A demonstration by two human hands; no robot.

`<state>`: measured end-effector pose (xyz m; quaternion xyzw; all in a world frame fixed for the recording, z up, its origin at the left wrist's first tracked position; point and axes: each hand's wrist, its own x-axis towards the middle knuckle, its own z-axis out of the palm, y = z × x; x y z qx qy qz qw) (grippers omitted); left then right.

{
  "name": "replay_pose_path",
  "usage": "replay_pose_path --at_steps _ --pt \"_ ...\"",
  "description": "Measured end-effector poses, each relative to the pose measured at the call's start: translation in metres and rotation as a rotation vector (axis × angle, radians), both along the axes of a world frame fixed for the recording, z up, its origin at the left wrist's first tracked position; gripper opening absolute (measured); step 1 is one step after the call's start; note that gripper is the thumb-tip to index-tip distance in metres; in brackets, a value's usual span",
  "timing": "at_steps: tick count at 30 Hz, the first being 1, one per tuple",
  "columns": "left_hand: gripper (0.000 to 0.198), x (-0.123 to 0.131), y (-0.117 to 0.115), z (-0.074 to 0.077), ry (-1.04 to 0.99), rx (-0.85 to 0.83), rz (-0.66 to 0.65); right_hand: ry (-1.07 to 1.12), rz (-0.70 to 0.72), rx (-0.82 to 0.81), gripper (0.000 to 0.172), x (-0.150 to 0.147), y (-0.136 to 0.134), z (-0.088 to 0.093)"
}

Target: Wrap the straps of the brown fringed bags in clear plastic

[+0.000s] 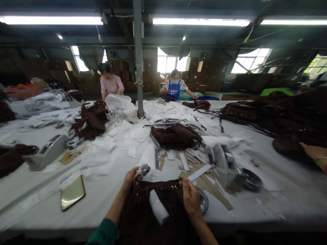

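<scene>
My left hand and right hand pinched the top corners of the brown fringed piece at the near edge of the table. Tilting it could have sent the white roll sliding off. Strips crowded my right; leftward, room remained before the glossy slab.

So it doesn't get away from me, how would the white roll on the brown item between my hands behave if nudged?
The white roll may tumble, since its sides look rounded. It could also slide on the brown item, its surface looking smooth; whether it's fastened isn't clear.
</scene>
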<state>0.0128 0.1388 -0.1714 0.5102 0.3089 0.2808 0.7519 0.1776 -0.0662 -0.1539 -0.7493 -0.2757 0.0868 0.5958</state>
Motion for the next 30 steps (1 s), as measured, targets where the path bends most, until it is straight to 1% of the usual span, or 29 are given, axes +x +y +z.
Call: replay_pose_path --at_steps 2,3,5,6,7,9,10,11,13,15,16,18,20,22,24,26,27,28,30 --pt "0.071 -0.003 -0.002 0.005 0.030 0.036 -0.009 0.110 -0.052 0.037 0.059 0.014 -0.014 0.009" --pt "0.071 -0.006 -0.003 0.008 0.052 0.058 -0.018 0.093 -0.088 0.042 0.060 0.021 -0.024 0.014" --pt "0.071 -0.015 -0.003 0.016 0.157 0.167 -0.031 -0.071 -0.130 0.006 0.055 0.031 -0.048 0.019" --pt "0.070 -0.022 -0.002 0.021 0.241 0.273 -0.022 -0.178 -0.123 -0.030 0.052 0.034 -0.061 0.019" --pt "0.066 -0.029 -0.002 0.028 0.337 0.410 0.004 -0.275 -0.101 -0.069 0.049 0.036 -0.073 0.017" --pt "0.057 -0.041 -0.003 0.045 0.499 0.688 0.061 -0.413 -0.050 -0.148 0.045 0.034 -0.091 0.007" --pt "0.052 -0.045 -0.006 0.055 0.533 0.784 0.069 -0.461 -0.028 -0.189 0.044 0.031 -0.097 -0.001" --pt "0.049 -0.046 -0.010 0.065 0.540 0.844 0.050 -0.505 -0.011 -0.229 0.045 0.027 -0.100 -0.009" --pt "0.045 -0.040 -0.022 0.081 0.514 0.898 -0.052 -0.593 0.016 -0.292 0.046 0.019 -0.101 -0.025" --pt "0.048 -0.023 -0.040 0.088 0.497 0.953 -0.174 -0.662 0.046 -0.321 0.041 0.014 -0.098 -0.036" --pt "0.052 -0.012 -0.050 0.088 0.507 0.983 -0.234 -0.684 0.063 -0.325 0.037 0.013 -0.096 -0.039" --pt "0.062 0.011 -0.069 0.082 0.564 1.020 -0.367 -0.709 0.089 -0.324 0.029 0.012 -0.093 -0.040" --pt "0.073 0.032 -0.085 0.076 0.647 1.045 -0.472 -0.729 0.098 -0.313 0.025 0.013 -0.092 -0.037" --pt "0.079 0.048 -0.097 0.074 0.715 1.088 -0.559 -0.772 0.095 -0.280 0.024 0.013 -0.091 -0.035" --pt "0.081 0.056 -0.105 0.079 0.754 1.163 -0.667 -0.846 0.098 -0.222 0.024 0.014 -0.089 -0.034" --pt "0.081 0.059 -0.108 0.089 0.774 1.218 -0.779 -0.924 0.106 -0.164 0.025 0.014 -0.085 -0.036" --pt "0.080 0.060 -0.108 0.094 0.771 1.219 -0.823 -0.955 0.112 -0.140 0.025 0.015 -0.082 -0.036" --pt "0.078 0.060 -0.107 0.098 0.759 1.194 -0.858 -0.980 0.116 -0.115 0.025 0.015 -0.079 -0.037" --pt "0.071 0.061 -0.103 0.101 0.724 1.086 -0.904 -1.015 0.134 -0.052 0.023 0.018 -0.071 -0.040"
